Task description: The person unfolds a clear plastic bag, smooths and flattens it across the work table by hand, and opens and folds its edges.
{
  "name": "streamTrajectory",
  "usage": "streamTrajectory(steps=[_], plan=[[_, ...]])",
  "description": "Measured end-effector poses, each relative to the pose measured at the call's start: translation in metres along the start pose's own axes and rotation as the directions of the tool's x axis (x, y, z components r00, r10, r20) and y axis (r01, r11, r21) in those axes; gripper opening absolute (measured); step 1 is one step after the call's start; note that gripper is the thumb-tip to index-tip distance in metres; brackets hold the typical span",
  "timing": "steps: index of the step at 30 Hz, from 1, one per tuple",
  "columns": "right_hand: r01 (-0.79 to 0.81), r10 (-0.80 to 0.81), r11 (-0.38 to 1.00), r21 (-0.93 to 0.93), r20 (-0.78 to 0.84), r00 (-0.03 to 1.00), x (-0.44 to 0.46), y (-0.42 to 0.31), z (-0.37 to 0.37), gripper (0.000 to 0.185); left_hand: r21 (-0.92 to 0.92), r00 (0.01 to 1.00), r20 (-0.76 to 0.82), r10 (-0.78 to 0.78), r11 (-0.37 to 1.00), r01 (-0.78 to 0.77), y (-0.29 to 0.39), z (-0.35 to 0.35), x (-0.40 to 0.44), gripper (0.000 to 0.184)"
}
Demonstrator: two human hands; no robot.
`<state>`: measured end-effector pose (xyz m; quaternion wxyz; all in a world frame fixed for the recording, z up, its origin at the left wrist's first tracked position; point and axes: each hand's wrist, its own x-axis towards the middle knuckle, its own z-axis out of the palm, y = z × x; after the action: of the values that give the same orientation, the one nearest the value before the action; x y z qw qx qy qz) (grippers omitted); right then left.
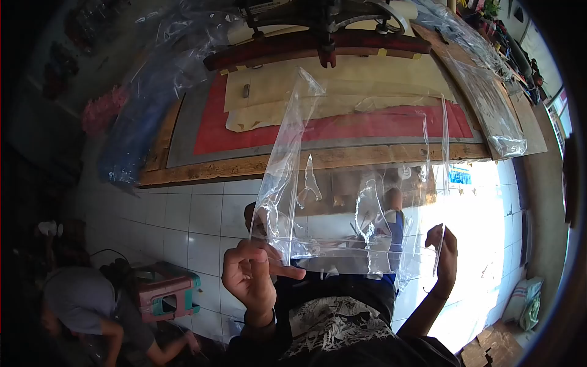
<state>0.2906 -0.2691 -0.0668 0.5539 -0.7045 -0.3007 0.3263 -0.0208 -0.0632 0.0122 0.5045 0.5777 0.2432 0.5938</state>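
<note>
A clear plastic bag (342, 244), creased and see-through, hangs spread between my hands in front of my body. My left hand (251, 278) pinches its lower left corner between thumb and fingers, with one finger stretched out beneath the plastic. At the right edge, my right hand (444, 254) has its fingers bent around the plastic's side and appears to grip it. The bag's upper part overlaps the work table (232, 166) in my view, over a red sheet (211, 125) and torn tan paper (257, 79). I cannot tell whether it touches the table.
Above the table's far side is a dark machine with a red bar (269, 52). More clear plastic lies at the left (143, 116) and on a board at the right (489, 116). A co-worker (82, 300) bends near a pink and teal box (166, 293). Sacks (526, 303) stand lower right.
</note>
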Motion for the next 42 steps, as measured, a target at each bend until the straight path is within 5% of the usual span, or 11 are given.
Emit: streamTrajectory(steps=[3,5,7,12,15,19,23,27,29,35,42], plan=[[0.221,-0.058,0.944,-0.247,0.535,0.843,-0.026,0.019,0.01,0.022,-0.096,0.999,-0.035,0.003,0.995,-0.006,-0.004,0.012,-0.001,0.005],[0.008,0.018,0.999,-0.033,0.733,0.68,-0.024,-0.013,0.045,0.034,-0.073,1.0,-0.014,0.017,0.997,-0.018,-0.008,0.021,-0.002,0.006],[0.149,-0.247,0.969,0.198,0.712,0.658,-0.019,-0.024,0.085,0.053,-0.052,0.998,0.029,0.05,0.997,-0.048,-0.01,0.029,-0.003,0.006],[-0.137,-0.227,0.727,0.673,0.423,0.877,-0.007,-0.066,0.137,0.068,0.068,0.998,0.036,0.052,0.996,-0.054,0.003,0.027,-0.019,0.008],[-0.078,-0.149,0.665,0.742,0.235,0.96,0.002,-0.08,0.148,0.071,0.112,0.995,0.038,0.097,0.989,-0.101,0.0,0.016,-0.029,0.008],[0.283,-0.344,0.742,0.608,-0.017,0.939,0.037,-0.098,0.163,0.072,0.242,0.976,0.081,0.2,0.946,-0.214,-0.015,-0.001,-0.047,0.009],[0.286,-0.316,0.605,0.743,-0.106,0.943,0.08,-0.107,0.178,0.072,0.34,0.953,0.045,0.298,0.893,-0.296,-0.022,-0.009,-0.071,0.013],[0.255,-0.372,0.443,0.86,-0.082,0.925,0.082,-0.129,0.185,0.062,0.2,0.904,0.151,0.401,0.883,-0.425,-0.047,-0.001,-0.086,0.017],[0.21,-0.352,0.407,0.889,-0.06,0.934,0.08,-0.137,0.187,0.065,0.447,0.898,0.376,0.229,0.804,-0.392,-0.046,-0.001,-0.091,0.018],[0.203,-0.391,0.412,0.888,-0.029,0.92,0.067,-0.137,0.179,0.072,0.525,0.92,0.389,0.042,0.811,-0.259,-0.052,0.026,-0.057,0.035],[0.111,-0.422,0.393,0.913,0.072,0.904,0.053,-0.141,0.174,0.085,0.252,0.962,0.272,0.02,0.963,-0.092,-0.031,0.077,0.009,0.051]])
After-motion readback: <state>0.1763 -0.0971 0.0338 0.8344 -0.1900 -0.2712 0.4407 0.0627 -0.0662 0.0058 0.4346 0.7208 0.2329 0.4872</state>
